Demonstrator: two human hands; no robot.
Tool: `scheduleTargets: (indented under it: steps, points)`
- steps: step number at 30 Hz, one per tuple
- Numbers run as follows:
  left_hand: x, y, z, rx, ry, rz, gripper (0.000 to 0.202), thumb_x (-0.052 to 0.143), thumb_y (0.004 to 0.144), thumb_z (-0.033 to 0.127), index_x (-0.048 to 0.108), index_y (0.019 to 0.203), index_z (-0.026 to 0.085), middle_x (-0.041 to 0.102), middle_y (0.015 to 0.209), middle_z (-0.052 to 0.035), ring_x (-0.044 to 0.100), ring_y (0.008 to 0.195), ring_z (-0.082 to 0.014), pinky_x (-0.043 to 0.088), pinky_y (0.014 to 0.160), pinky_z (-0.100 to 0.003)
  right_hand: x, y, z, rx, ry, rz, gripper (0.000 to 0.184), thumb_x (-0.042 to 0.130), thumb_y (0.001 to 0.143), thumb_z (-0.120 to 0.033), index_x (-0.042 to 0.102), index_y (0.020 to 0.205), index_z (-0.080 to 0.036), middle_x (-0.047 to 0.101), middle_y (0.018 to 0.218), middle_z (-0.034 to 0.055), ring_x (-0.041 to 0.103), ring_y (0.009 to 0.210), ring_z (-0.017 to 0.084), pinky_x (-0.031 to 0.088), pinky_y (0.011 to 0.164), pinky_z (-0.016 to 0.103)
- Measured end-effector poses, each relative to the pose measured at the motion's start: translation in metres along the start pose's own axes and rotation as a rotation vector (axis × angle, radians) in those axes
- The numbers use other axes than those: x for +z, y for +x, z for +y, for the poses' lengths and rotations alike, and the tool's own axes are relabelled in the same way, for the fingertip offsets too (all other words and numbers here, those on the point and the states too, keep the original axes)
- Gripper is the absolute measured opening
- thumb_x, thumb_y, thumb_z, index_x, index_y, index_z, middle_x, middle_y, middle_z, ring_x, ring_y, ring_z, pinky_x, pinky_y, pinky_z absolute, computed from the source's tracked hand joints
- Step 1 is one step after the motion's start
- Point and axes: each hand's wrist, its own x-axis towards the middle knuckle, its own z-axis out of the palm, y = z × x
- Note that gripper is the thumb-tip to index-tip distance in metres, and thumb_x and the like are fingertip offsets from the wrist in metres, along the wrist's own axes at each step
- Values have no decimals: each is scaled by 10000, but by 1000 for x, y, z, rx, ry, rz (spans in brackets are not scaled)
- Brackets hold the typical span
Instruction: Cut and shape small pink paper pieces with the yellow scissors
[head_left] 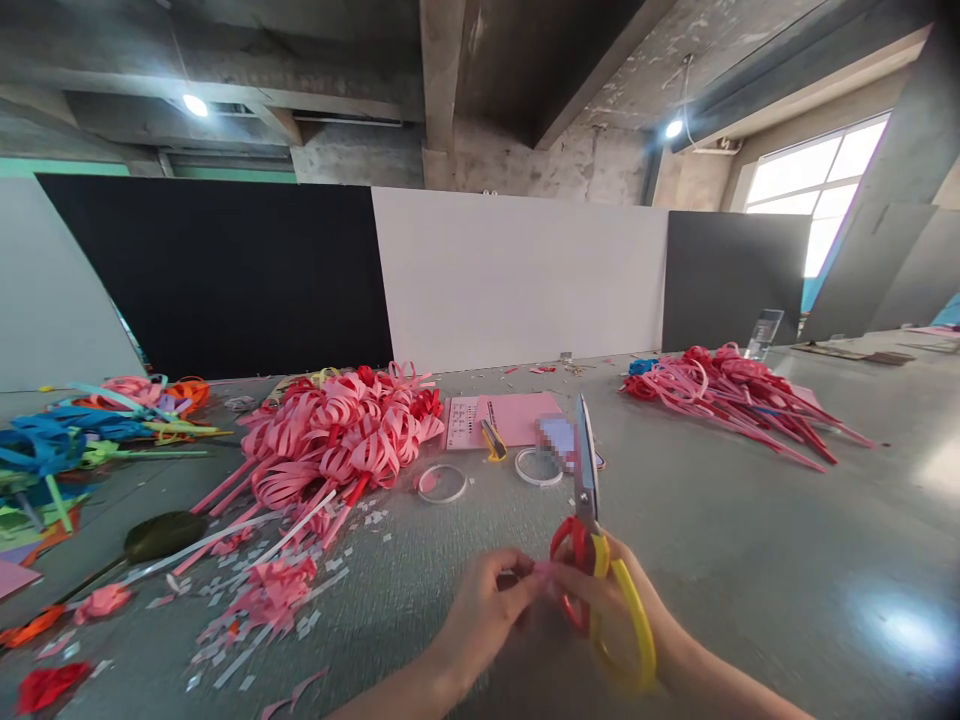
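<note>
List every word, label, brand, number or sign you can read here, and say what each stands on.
No text can be read.
Pale printed sheet: rows of small dark marks, too small to read.
Pink paper beside it: a line of dark marks near its left edge, too small to read.
Pixelated item: any text on it is hidden.
Scissors: no lettering I can make out.

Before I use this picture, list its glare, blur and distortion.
Head view throughout: glare blooms around the left hanging bulb and whitens the window; a bright reflection spots the grey tabletop at right; the scissors' yellow handle is blurred; a pixelated patch covers part of the phone-like object; the left black panel looks wide-angle stretched.
</note>
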Motion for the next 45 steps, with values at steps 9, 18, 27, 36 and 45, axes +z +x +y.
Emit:
scheduleTargets:
  steps: [9,18,27,36,45]
  points:
    - [-16,5,12,118,-56,166,203,507,729,341,523,626,166,389,457,60,375,459,-88,272,470,-197,-18,-1,-17,-50,-204,59,253,516,754,-421,404,753,-193,391,597,-63,364,450,59,321,406,168]
    - [-30,11,15,287,-181,421,245,493,762,361,444,605,179,351,455,65,317,446,-77,254,456,-197,-34,0,-24,-129,-650,-146,485,339,700,-672,400,725,-192,481,709,9,452,625,143,395,578,261]
    - [-31,11,18,357,-232,511,278,518,752,361,408,570,181,315,464,66,284,439,-72,226,433,-207,-33,-9,-39,-177,-878,-309,474,263,746,-656,367,689,-196,474,656,0,410,568,132,353,542,254]
    - [-29,8,20,306,-209,454,249,520,746,361,439,592,184,320,442,69,291,435,-73,217,445,-213,-31,-10,-41,-122,-919,-316,452,313,753,-632,389,681,-191,472,625,-7,415,552,127,322,513,231]
    - [-29,6,24,285,-202,430,250,522,726,371,444,573,189,318,430,69,293,430,-79,220,445,-217,-34,-12,-30,-125,-918,-310,462,313,767,-623,393,670,-178,410,597,-38,351,518,89,249,476,203]
